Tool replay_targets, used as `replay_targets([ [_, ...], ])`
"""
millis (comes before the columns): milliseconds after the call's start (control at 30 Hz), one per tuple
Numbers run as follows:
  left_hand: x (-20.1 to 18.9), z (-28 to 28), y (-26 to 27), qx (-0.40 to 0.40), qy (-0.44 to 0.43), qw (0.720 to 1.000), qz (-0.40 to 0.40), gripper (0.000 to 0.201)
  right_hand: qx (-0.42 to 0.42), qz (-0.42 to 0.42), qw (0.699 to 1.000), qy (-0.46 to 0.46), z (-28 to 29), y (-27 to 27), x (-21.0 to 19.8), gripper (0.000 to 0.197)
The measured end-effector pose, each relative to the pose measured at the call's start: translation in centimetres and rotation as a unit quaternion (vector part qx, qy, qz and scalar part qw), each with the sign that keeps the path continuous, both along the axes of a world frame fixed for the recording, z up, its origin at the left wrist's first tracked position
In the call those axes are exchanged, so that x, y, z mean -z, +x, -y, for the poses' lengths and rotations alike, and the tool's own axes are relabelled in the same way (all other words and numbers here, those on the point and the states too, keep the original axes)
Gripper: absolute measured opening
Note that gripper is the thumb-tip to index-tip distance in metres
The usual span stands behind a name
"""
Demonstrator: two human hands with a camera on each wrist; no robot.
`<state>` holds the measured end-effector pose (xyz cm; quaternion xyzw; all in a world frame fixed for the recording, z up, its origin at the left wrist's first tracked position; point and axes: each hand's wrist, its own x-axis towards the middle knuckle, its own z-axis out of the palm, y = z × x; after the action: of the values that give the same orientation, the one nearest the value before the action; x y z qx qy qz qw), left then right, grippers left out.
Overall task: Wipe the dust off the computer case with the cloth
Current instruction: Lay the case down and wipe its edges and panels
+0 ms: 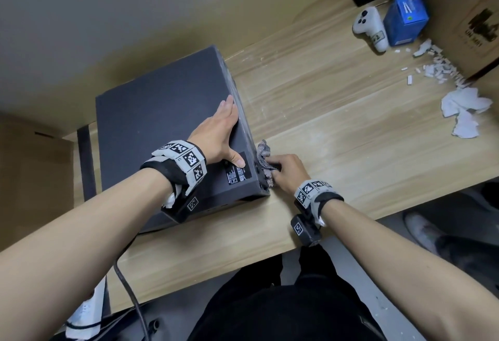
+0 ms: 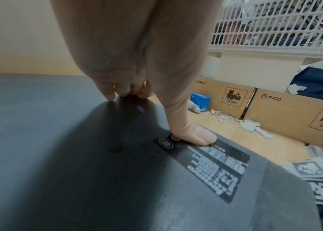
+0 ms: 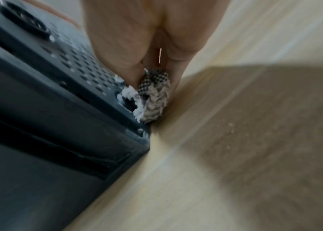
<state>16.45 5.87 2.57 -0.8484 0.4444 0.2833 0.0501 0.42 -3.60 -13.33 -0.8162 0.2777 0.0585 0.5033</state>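
L hand (image 1: pixel 220 135) lies flat w/ straight fingers on top of the computer case (image 1: pixel 162 124), thumb on its label (image 2: pixel 206 168). R hand (image 1: pixel 286 174), just beside it, grips the bunched cloth (image 1: pixel 264 157) against the case's perforated side, low near the desk (image 1: pixel 351 124). Paper scraps (image 1: pixel 459 108) lie well beyond the R hand.

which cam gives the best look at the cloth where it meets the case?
Right wrist: the cloth sits close up, pinched by the right hand against the perforated side of the computer case. Head view shows it small and bunched beside the case edge. Left wrist view misses it, showing only the left hand pressing the top.
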Motion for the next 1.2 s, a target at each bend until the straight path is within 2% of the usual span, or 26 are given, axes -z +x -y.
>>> replay_targets([
  [100,-0.1,0.0,0.0,-0.003,0.001,1.000,0.002,0.139,-0.002,-0.021,1.000,-0.013,-0.3,-0.9,-0.3,0.034],
  [267,-0.3,0.2,0.0,0.002,0.010,1.000,0.010,0.139,-0.040,-0.038,0.998,0.034,1.9,-1.7,-2.2,0.019],
  [300,-0.3,0.2,0.0,0.002,0.010,1.000,0.011,0.139,-0.025,-0.026,0.998,0.049,2.6,-1.4,-2.4,0.021],
  [367,-0.2,0.1,0.1,0.002,0.010,1.000,0.009,0.139,0.016,-0.012,0.999,0.050,3.7,-0.3,-2.6,0.037],
  [433,-0.1,0.1,0.1,0.002,0.009,1.000,0.007,0.141,0.010,-0.007,0.999,0.033,3.8,1.0,-2.5,0.048],
  [533,0.0,0.1,0.1,0.004,0.008,1.000,0.009,0.142,-0.024,-0.022,0.999,0.028,2.0,2.2,-1.9,0.043],
  [667,0.1,0.0,0.1,0.003,0.004,1.000,0.007,0.140,-0.010,-0.021,0.999,0.038,1.1,1.5,-1.7,0.029],
  [933,-0.1,0.2,-0.1,0.003,0.016,1.000,0.013,0.140,-0.058,-0.005,0.998,0.026,1.2,-1.7,-2.9,0.030],
  [1067,-0.4,0.3,0.0,0.005,0.018,1.000,0.013,0.140,-0.145,-0.068,0.987,0.021,1.5,-3.7,-2.8,0.028],
  [1133,-0.4,0.1,0.0,0.006,0.018,1.000,0.015,0.139,-0.091,-0.070,0.993,0.026,2.2,-4.1,-2.0,0.028],
  [1200,-0.4,0.1,-0.1,0.004,0.021,1.000,0.015,0.139,0.011,-0.049,0.997,0.055,3.2,-3.8,-1.6,0.028],
])
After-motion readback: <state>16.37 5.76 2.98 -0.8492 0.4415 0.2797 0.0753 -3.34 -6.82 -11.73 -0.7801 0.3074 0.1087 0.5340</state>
